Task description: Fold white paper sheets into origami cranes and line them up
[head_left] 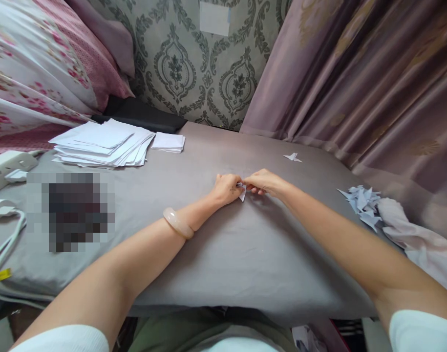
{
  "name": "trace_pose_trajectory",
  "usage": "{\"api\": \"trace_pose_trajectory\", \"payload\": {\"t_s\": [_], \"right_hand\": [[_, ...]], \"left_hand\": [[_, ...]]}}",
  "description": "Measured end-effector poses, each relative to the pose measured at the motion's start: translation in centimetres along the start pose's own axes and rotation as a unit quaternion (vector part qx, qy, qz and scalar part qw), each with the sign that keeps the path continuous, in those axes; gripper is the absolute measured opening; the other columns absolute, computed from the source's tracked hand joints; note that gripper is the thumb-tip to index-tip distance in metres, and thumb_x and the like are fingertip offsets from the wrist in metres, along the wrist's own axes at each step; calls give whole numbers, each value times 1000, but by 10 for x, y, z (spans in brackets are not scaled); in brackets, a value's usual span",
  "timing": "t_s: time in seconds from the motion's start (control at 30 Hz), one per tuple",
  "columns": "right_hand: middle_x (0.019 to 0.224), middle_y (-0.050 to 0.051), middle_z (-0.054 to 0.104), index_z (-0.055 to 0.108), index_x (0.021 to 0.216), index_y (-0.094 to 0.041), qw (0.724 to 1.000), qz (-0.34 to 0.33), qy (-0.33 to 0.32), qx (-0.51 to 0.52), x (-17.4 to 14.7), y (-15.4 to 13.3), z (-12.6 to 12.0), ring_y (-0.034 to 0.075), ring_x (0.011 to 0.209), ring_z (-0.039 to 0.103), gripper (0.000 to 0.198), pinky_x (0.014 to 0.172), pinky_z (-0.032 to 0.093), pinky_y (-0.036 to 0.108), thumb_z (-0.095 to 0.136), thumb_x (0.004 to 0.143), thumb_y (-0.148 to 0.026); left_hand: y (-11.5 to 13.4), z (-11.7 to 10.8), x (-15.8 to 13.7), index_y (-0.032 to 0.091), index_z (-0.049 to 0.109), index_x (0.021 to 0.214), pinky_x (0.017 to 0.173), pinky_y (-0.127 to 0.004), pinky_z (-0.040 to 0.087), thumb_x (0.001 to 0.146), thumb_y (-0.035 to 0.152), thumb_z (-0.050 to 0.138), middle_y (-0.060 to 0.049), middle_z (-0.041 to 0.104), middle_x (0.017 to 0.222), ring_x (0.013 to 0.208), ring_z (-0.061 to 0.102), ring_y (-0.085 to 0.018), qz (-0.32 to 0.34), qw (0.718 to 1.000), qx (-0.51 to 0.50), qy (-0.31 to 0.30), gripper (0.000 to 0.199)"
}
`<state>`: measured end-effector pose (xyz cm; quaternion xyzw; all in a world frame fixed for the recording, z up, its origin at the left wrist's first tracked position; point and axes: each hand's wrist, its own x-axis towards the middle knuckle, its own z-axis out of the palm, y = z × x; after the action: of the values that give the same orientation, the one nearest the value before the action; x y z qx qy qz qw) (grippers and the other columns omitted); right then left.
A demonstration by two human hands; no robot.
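Both hands meet over the middle of the grey-covered table (208,254). My left hand (227,188), with a pale bangle (178,223) on its wrist, is closed on a small folded white paper (243,193). A pointed end of the paper sticks out below the fingers; the rest is mostly hidden. My right hand (264,182) pinches the same paper from the right side with thumb and forefinger. Farther back on the right lies a single folded paper crane (292,157), apart from both hands.
A large stack of white paper sheets (102,142) and a smaller stack of paper (168,142) lie at the back left. Several folded paper pieces (362,203) are heaped at right beside pale cloth (414,230). A power strip (10,168) with cables sits far left. Curtains (318,73) hang behind.
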<state>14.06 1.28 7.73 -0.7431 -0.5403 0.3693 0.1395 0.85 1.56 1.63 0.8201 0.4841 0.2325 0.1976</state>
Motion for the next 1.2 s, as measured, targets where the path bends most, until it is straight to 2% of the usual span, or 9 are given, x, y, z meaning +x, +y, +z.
{"api": "trace_pose_trajectory", "payload": {"t_s": [0.13,0.3,0.43,0.67,0.83,1.2], "right_hand": [[50,-2,53,57,58,-16,997,19,-41,57,5,8,-4,5,43,41,15,37,31,16,70,65,-15],[47,-3,48,54,55,-15,988,24,-80,130,12,22,-4,3,42,38,18,35,29,14,66,69,-15],[47,-4,46,54,55,-14,982,14,-87,168,15,30,-6,3,41,37,19,33,23,13,66,69,-13],[57,0,57,57,58,-13,969,-16,-104,226,19,38,-5,2,41,39,17,30,18,14,70,69,-18],[56,-1,55,55,58,-14,962,-13,-98,253,22,43,-1,1,38,36,16,29,16,14,67,69,-13],[57,-2,54,54,61,-13,942,18,-132,308,15,40,-2,-1,35,30,18,27,14,13,65,75,-14]], "left_hand": [[-3,0,0,20,73,93,83,-33,41,82,27,60,-6,73,81,83,65,-21,3,1000,-26,2,19],[-6,2,1,20,74,92,79,-30,41,82,28,62,-5,73,78,75,64,-18,4,999,-42,11,18],[-3,-1,0,20,75,91,78,-29,40,82,28,63,-4,72,74,71,63,-17,3,999,-42,1,17],[1,-4,-3,19,74,88,73,-25,40,82,28,62,-3,70,71,68,59,-15,1,999,-47,6,16],[3,-5,-4,18,74,84,72,-24,40,82,28,63,-2,67,68,66,56,-14,4,998,-55,0,15],[4,-5,-4,17,73,79,68,-22,39,83,30,60,-2,66,67,65,55,-13,15,999,-49,6,18]]}}
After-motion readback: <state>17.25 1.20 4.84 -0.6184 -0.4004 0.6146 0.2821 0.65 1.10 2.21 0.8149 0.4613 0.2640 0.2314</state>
